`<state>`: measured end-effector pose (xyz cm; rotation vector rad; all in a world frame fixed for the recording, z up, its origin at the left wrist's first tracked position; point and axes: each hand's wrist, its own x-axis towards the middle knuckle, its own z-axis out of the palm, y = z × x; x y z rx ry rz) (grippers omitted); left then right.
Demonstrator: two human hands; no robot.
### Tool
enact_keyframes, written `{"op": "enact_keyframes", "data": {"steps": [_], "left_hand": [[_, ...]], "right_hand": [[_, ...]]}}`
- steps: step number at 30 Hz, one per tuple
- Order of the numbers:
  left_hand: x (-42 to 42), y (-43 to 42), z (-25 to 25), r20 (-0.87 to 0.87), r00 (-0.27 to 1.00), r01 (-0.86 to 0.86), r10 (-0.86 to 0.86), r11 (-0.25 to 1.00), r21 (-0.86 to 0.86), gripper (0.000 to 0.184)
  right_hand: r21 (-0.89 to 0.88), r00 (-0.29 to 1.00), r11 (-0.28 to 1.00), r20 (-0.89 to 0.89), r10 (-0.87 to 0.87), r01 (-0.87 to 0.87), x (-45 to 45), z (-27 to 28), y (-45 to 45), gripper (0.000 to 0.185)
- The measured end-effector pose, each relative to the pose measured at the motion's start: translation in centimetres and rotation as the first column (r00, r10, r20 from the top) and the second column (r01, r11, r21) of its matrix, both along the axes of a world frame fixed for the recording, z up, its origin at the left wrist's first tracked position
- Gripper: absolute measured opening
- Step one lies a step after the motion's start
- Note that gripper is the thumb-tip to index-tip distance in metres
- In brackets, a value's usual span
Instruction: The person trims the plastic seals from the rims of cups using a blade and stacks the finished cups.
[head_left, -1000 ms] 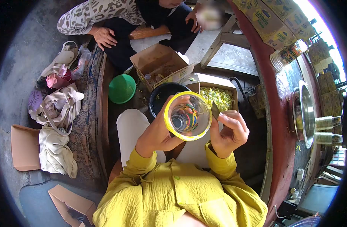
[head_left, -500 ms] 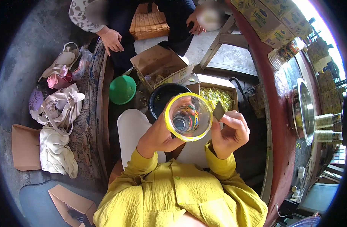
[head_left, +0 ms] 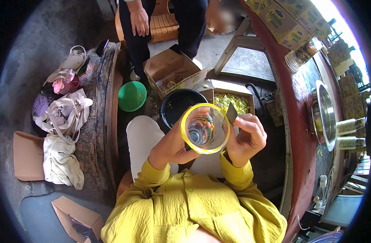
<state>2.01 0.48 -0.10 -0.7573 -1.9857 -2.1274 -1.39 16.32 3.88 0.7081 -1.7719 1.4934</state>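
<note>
My left hand [head_left: 167, 146] is wrapped round a clear plastic cup [head_left: 198, 135], its mouth tilted up toward me. A yellow band runs round the cup's rim, and coloured print shows on its wall. In my right hand [head_left: 249, 138] a small dark flat blade [head_left: 231, 112] is pinched between thumb and fingers. The blade stands at the right side of the yellow rim; whether it touches is hard to tell. Just beyond the cup sits a black basin [head_left: 166, 111], and behind my right hand are yellow strips [head_left: 235, 104] in a cardboard box [head_left: 224, 84].
A green bowl [head_left: 132, 96] and an open carton [head_left: 153, 67] stand ahead. Another person's hand [head_left: 139, 22] hangs by dark trousers. Bags [head_left: 68, 109] lie on the left bench. On the right counter [head_left: 301, 174] are a metal basin [head_left: 327, 117] and stacked cups [head_left: 349, 143].
The other person has risen from the wicker chair to stand. My hands and the cup have shifted slightly right and downward, with the blade still at the rim.
</note>
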Motion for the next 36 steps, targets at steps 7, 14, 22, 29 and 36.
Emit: {"op": "enact_keyframes", "data": {"steps": [7,14,22,29,36], "left_hand": [[0.3,0.7,-0.6,-0.043,0.991,-0.121,0.123,0.991,0.062,0.082],[1.3,0.2,0.3,-0.092,0.996,-0.033,0.020,0.989,-0.144,0.080],[1.7,1.4,-0.4,-0.234,0.970,-0.033,0.067,0.989,0.146,0.086],[3.0,1.2,0.7,-0.256,0.967,-0.005,0.013,1.000,0.030,0.078],[3.5,1.5,0.5,-0.099,0.992,-0.070,0.077,0.995,0.070,0.074]], "right_hand": [[0.018,1.000,1.000,-0.002,-0.021,0.021,1.2,0.0,-0.1,0.021],[-0.007,0.999,0.999,0.030,0.039,-0.038,1.7,0.1,0.4,0.021],[-0.033,0.998,0.998,0.035,0.052,-0.051,3.3,0.3,0.7,0.020],[-0.037,0.999,0.999,-0.010,0.032,-0.032,4.2,0.6,0.8,0.022],[-0.037,0.993,0.996,-0.087,-0.079,0.076,5.0,0.7,0.5,0.024]]}}
